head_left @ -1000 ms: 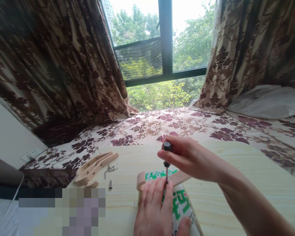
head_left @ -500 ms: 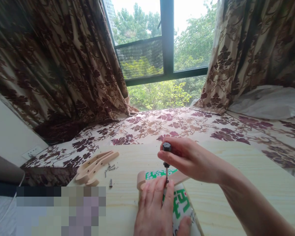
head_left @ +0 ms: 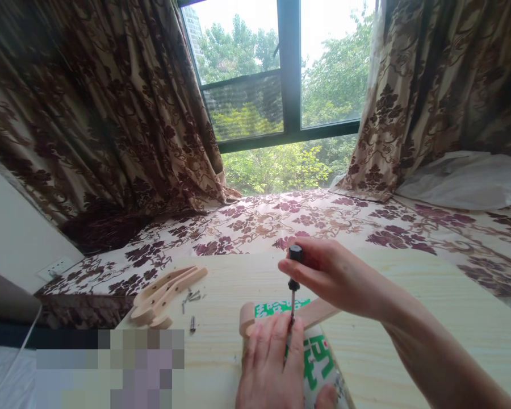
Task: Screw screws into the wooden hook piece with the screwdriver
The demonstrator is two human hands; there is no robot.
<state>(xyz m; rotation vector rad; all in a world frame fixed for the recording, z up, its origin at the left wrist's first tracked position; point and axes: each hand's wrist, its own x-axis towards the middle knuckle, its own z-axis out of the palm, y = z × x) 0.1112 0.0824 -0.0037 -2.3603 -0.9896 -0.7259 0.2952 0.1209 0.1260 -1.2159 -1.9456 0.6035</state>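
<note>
A black-handled screwdriver (head_left: 295,267) stands nearly upright in my right hand (head_left: 330,278), with my fingers and thumb closed around the handle. Its tip meets a pale curved wooden piece (head_left: 319,313) close to my left fingertips; a screw under it cannot be made out. My left hand (head_left: 272,360) lies flat over that wood, fingers stretched out and thumb apart, pressing on it. Under the wood is a white package with green lettering (head_left: 317,363). My left hand hides part of both.
Similar wooden pieces with holes (head_left: 166,295) lie on the left of the pale wooden board (head_left: 409,341), beside several loose screws (head_left: 192,325). Behind the board spreads a flowered cover (head_left: 289,218) below the window. A white plastic bag (head_left: 468,179) rests at the right.
The whole view has shifted slightly, so hands and board appear a little lower and to the right. My right hand still grips the screwdriver, and my left stays on the wood.
</note>
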